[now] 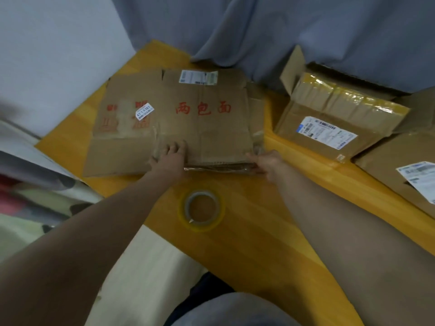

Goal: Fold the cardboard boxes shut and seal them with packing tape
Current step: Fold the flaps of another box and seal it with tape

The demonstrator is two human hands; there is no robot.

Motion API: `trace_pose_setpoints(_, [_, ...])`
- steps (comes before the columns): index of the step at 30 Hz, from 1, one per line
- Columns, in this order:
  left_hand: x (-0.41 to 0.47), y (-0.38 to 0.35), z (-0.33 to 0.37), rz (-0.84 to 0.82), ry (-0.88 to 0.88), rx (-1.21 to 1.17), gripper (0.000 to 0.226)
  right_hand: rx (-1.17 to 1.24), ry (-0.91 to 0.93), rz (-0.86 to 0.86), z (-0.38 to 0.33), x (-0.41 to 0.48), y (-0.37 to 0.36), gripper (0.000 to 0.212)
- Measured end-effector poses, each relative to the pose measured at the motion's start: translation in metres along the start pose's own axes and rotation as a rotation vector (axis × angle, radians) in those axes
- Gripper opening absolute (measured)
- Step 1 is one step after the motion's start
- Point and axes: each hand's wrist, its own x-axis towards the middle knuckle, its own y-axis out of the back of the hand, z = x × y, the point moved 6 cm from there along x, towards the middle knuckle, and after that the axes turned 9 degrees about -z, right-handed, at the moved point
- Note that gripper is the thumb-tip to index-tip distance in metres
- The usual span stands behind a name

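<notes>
It is dim in here, the light flat and soft, colours muddy, and shadows on the yellow worktop point(247, 255) are faint. Glossy tape point(353, 96) on the right-hand box point(313, 128) catches a weak sheen (the only glare). The left edge smears into blur, and the wide lens stretches the bottom corners.

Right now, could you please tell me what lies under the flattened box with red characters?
Under the flattened box, more cardboard layers show at its near edge, which the right hand grips; all rest on the yellow table. Anything farther beneath is covered.
</notes>
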Motion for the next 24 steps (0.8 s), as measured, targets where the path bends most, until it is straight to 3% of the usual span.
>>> trace_pose_setpoints(6, [-0.014,0.027,-0.005,0.208,-0.045,0.191,0.070,0.291,0.039,-0.111,-0.026,-0.025,-0.022,0.006])
trace_pose_setpoints(12, [-0.051,0.073,-0.005,0.403,-0.092,0.248,0.050,0.497,0.154,-0.201,-0.069,-0.065,-0.031,0.002])
trace_pose_setpoints(16, [-0.087,0.130,-0.008,0.510,-0.111,0.280,0.036,0.602,0.287,-0.235,-0.096,-0.093,-0.028,0.040])
trace_pose_setpoints(18, [-0.113,0.167,-0.005,0.577,-0.114,0.257,0.031,0.543,0.332,-0.247,-0.106,-0.106,-0.025,0.052])
trace_pose_setpoints(21, [-0.163,0.222,0.005,0.644,-0.118,0.207,0.020,0.344,0.419,-0.216,-0.117,-0.128,-0.024,0.026])
trace_pose_setpoints(24, [-0.212,0.263,0.025,0.597,-0.124,0.158,0.014,0.191,0.483,-0.213,-0.127,-0.155,-0.028,0.012])
